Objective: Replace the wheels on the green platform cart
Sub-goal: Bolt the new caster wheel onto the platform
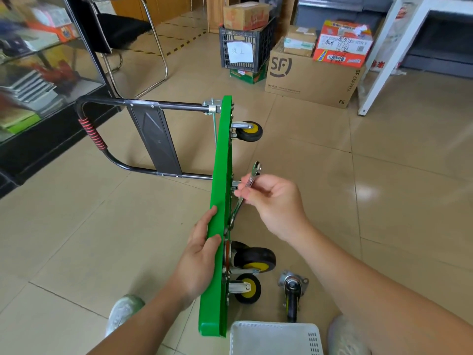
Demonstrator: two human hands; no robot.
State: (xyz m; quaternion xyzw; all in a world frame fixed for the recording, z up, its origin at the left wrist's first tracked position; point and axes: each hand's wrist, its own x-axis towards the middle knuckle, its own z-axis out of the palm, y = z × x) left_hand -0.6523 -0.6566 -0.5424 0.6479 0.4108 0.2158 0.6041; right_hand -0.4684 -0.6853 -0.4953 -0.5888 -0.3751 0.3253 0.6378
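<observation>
While left grip (202,252) clamps green cart deck (217,162), on edge on floor, I see right grip (271,198) pinching wrench (256,169); shaft slants down-left along underside, toward bolts above near caster (253,257).

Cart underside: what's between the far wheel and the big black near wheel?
In the head view, the right hand is there, holding a wrench at the green platform underside.

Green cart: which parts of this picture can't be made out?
- Whatever the wrench's lower end sits on: head view, hidden behind the green cart's rim.
- The cart's underside: head view, seen edge-on.
- Inside of the white basket: head view, cut off by the bottom edge.
- Goods in the glass cabinet: head view, blurred.
</observation>
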